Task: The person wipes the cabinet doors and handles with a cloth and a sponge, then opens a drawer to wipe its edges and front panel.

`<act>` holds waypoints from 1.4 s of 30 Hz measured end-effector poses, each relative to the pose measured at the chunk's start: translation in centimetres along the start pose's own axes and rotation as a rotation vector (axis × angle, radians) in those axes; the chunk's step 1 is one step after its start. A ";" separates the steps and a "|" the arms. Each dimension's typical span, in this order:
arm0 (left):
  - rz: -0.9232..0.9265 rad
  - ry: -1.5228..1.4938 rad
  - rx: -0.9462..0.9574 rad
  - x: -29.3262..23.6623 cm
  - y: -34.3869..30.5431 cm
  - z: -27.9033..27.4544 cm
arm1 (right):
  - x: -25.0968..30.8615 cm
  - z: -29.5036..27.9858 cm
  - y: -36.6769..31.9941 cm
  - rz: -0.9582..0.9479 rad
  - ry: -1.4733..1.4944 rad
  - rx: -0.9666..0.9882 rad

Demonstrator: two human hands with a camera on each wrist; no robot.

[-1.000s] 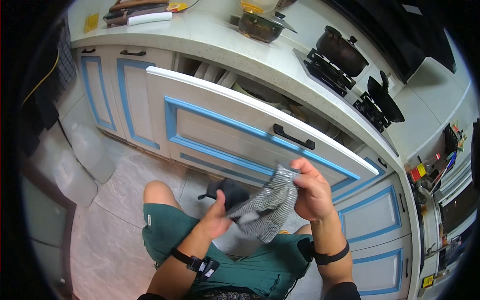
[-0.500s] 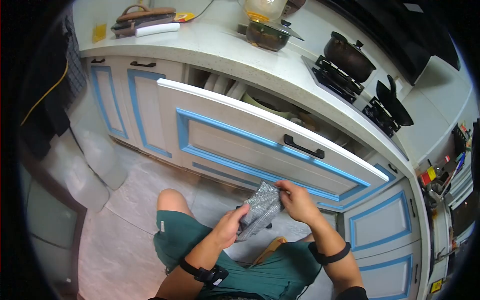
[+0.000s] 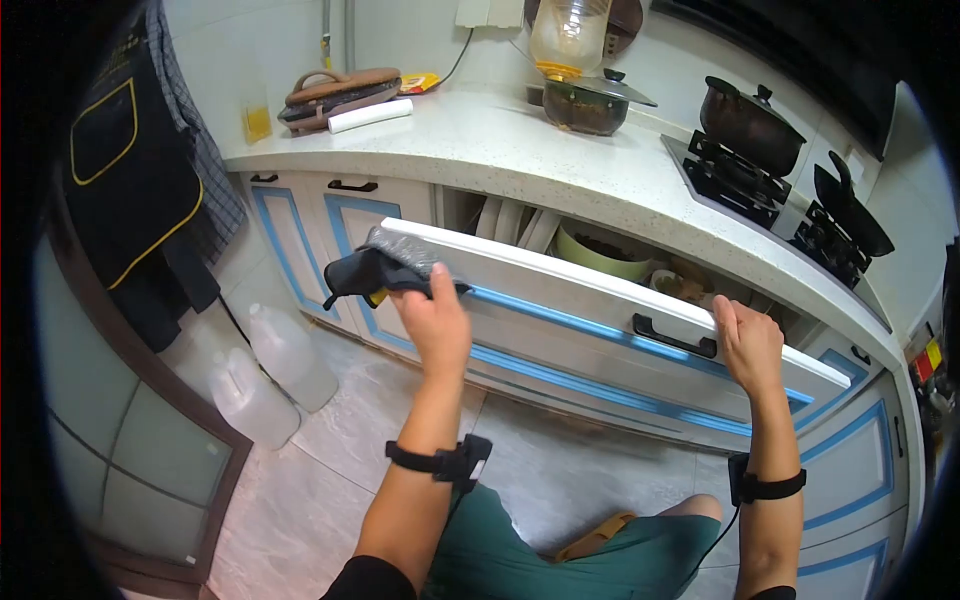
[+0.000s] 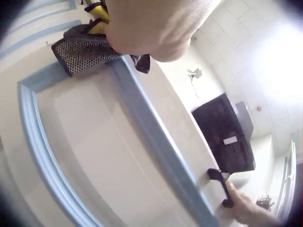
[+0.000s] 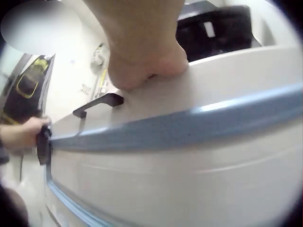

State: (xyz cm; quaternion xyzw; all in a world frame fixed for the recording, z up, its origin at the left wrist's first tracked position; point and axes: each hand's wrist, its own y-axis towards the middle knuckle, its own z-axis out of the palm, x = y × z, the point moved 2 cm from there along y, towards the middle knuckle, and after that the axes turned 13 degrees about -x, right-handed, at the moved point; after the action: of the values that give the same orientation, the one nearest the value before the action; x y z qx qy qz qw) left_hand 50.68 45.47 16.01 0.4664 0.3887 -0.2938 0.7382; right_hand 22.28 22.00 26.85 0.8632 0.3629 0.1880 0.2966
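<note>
My left hand holds a bunched cloth, silvery grey mesh with black fabric and a bit of yellow, in front of the drawer's top left corner. In the left wrist view the mesh side of the cloth hangs below the hand against the panel. My right hand grips the top edge of the white, blue-trimmed drawer front, just right of its black handle. The drawer stands partly pulled out. Inside are upright white plates and a green bowl. My right fingertips are hidden behind the edge.
Above the drawer runs a white countertop with a lidded pot. A dark pot and a black pan sit on the stove. Plastic jugs stand on the floor at left, near a hanging apron.
The right hand has let go of the cloth and taken hold of the drawer's top edge. The left hand has carried the cloth up and left. The head view has shifted upward.
</note>
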 end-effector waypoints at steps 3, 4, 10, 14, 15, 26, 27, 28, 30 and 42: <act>0.139 0.117 -0.032 -0.5 -3.3 2.6 | 0.7 0.4 -0.3 -0.025 0.041 -0.106; 0.179 0.137 -0.039 -0.7 -5.1 3.3 | 0.7 0.5 -0.4 -0.028 0.053 -0.144; 0.634 0.122 0.273 -0.9 -9.8 2.5 | 0.1 0.9 -0.8 -0.094 0.098 -0.237; 0.136 0.072 -0.028 -0.6 -1.4 2.0 | 0.4 1.1 -0.8 -0.101 0.078 -0.296; 0.140 0.068 -0.037 -0.3 -1.5 2.1 | 0.4 1.2 -0.8 -0.094 0.082 -0.310; -0.053 0.173 -0.060 -0.1 -7.3 2.8 | 0.3 1.4 -0.8 -0.121 0.116 -0.366; 0.125 0.180 -0.169 0.9 -4.1 2.9 | 0.4 1.4 -0.9 -0.110 0.112 -0.360; 0.158 0.129 -0.124 0.0 -2.7 2.4 | 0.4 1.4 -0.9 -0.101 0.108 -0.354; 0.188 0.314 -0.150 0.1 -4.2 3.1 | 0.4 1.4 -0.7 -0.089 0.098 -0.354; 0.000 0.365 0.225 -0.8 -4.4 2.1 | 0.0 1.9 -0.9 -0.104 0.097 -0.383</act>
State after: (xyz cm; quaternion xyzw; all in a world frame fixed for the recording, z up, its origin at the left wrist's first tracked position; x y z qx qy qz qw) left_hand 47.35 41.90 15.24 0.5914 0.4807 -0.2458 0.5989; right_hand 22.88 21.80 24.82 0.7609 0.3786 0.2793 0.4468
